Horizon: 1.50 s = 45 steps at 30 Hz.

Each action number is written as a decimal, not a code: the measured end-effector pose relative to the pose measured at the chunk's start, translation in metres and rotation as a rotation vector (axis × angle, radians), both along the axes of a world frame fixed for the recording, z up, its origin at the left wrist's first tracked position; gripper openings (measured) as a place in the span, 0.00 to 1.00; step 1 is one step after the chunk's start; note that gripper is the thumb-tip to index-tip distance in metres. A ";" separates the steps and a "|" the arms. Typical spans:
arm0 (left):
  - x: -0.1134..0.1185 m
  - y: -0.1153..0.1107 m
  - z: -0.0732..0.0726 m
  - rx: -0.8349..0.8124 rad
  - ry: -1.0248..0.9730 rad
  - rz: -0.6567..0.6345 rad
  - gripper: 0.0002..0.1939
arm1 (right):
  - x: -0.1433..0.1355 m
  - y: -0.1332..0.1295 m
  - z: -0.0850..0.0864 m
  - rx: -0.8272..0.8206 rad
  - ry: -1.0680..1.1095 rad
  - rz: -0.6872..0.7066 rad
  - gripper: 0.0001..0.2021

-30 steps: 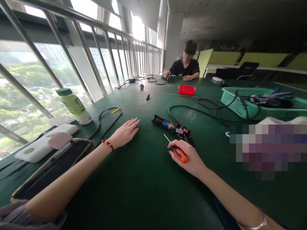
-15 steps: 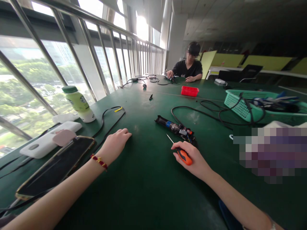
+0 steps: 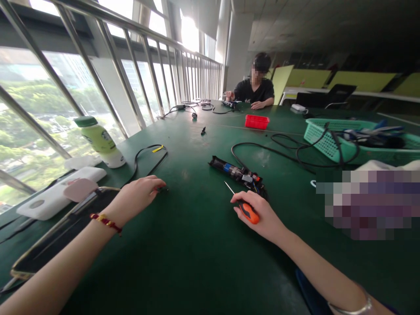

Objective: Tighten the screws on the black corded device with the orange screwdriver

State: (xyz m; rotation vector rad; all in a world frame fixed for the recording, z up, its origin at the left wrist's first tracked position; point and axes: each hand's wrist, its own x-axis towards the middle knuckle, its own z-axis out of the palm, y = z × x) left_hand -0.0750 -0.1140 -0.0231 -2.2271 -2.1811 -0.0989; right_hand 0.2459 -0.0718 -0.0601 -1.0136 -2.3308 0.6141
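My right hand (image 3: 262, 214) is wrapped round the orange and black handle of a screwdriver (image 3: 250, 213), its thin metal shaft pointing up and left. Just beyond its tip lies an opened black power tool (image 3: 236, 173), its blue band, metal inner parts and coloured wires exposed, with a black cord running from it. Low over the table on the left, my left hand (image 3: 139, 192) has its fingers bent and close together. Tiny dark bits (image 3: 163, 189) show at its fingertips; whether they are held or lie on the table is unclear.
On the left are a phone (image 3: 59, 232), a white power bank (image 3: 46, 203), a bottle (image 3: 101, 142) and a looped black cable (image 3: 134, 159). Farther off lie a small black part (image 3: 203, 131), a red box (image 3: 257, 122) and a green basket (image 3: 323, 140). A person (image 3: 254, 89) sits opposite.
My left hand has drawn back to the left, and small dark bits now show by its fingertips. My right hand keeps the screwdriver in nearly the same place. The view has shifted slightly.
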 end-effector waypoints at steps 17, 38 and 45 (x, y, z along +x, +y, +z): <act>0.065 -0.024 -0.012 0.010 0.230 -0.283 0.19 | 0.000 0.001 -0.003 0.009 -0.015 0.013 0.09; 0.086 -0.020 -0.030 0.202 -0.091 -0.561 0.13 | 0.006 0.008 -0.005 0.073 0.374 -0.531 0.21; 0.121 0.005 -0.022 0.059 -0.029 -0.594 0.12 | 0.007 0.012 -0.012 -0.013 0.393 -0.514 0.25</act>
